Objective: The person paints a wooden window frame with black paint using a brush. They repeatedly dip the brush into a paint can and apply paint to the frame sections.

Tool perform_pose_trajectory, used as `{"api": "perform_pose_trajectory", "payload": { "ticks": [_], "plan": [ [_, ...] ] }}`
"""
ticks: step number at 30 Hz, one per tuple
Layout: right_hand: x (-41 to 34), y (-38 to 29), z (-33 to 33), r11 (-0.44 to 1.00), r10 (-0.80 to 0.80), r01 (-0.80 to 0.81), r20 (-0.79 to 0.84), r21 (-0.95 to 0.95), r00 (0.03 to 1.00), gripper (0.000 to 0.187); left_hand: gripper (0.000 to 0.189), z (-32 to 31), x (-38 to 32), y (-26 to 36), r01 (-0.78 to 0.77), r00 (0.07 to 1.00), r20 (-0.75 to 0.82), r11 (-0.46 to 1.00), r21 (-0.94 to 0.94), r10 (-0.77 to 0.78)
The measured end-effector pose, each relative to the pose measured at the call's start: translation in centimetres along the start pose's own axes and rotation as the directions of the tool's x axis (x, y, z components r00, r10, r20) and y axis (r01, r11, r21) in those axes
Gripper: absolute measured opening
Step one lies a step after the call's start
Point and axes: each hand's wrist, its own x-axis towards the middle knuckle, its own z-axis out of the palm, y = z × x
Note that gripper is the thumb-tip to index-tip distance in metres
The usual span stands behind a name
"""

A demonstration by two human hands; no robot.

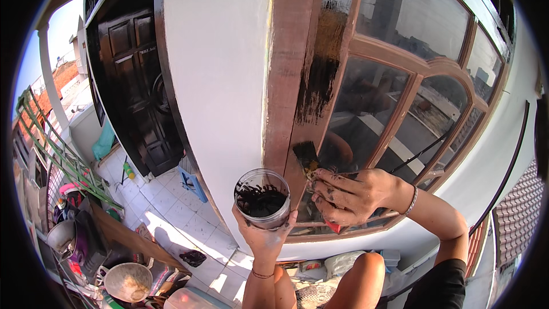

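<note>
My left hand [268,234] holds up a clear plastic jar [262,199] with black paint in it, its mouth open toward me. Paint smears mark the jar's inner wall. In my right hand [354,195] is a paintbrush [306,156] with paint-blackened bristles and a red handle end, partly hidden by my fingers. The bristles lie at the brown wooden window frame [278,73], just below a patch of wet-looking black paint [319,79] with a streaky lower edge. Dark paint stains the fingers of both hands.
Glass panes [371,103] adjoin the frame on the right, a white wall [216,73] on the left. A dark panelled door [137,77], a blue stool [192,183], a black plastic bag [193,258] and a metal pan [128,282] are at left. My knees are below.
</note>
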Motion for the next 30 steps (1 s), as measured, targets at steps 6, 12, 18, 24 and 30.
{"api": "perform_pose_trajectory", "payload": {
  "ticks": [6, 12, 18, 24, 30],
  "plan": [
    [3.9, 8.7, -2.7, 0.869, 0.46, -0.495, -0.363, -0.005, 0.81, 0.027, 0.102, 0.3, -0.3, 0.5, 0.084, 0.996, 0.029, 0.99, -0.117, -0.081],
    [3.5, 8.4, -3.1, 0.886, 0.161, -0.316, -0.413, -0.341, 0.897, 0.028, 0.104, 0.3, -0.4, 0.9, 0.145, 0.989, 0.022, 0.967, -0.208, -0.144],
    [-0.2, 0.1, 1.6, 0.985, -0.063, 0.06, -0.011, -0.161, 0.998, 0.017, 0.104, 0.3, -0.2, 1.3, 0.09, 0.996, 0.024, 0.984, -0.156, -0.088],
    [3.7, 6.9, -0.9, 0.904, 0.402, -0.426, -0.375, 0.021, 0.835, 0.027, 0.102, 0.1, -0.4, 2.2, 0.283, 0.956, 0.016, 0.912, -0.298, -0.292],
    [3.0, 5.8, -1.4, 0.895, 0.164, -0.289, -0.35, -0.341, 0.922, 0.024, 0.101, -0.4, -0.8, 0.1, 0.077, 0.997, -0.009, 0.992, -0.096, -0.079]
  ]
}}
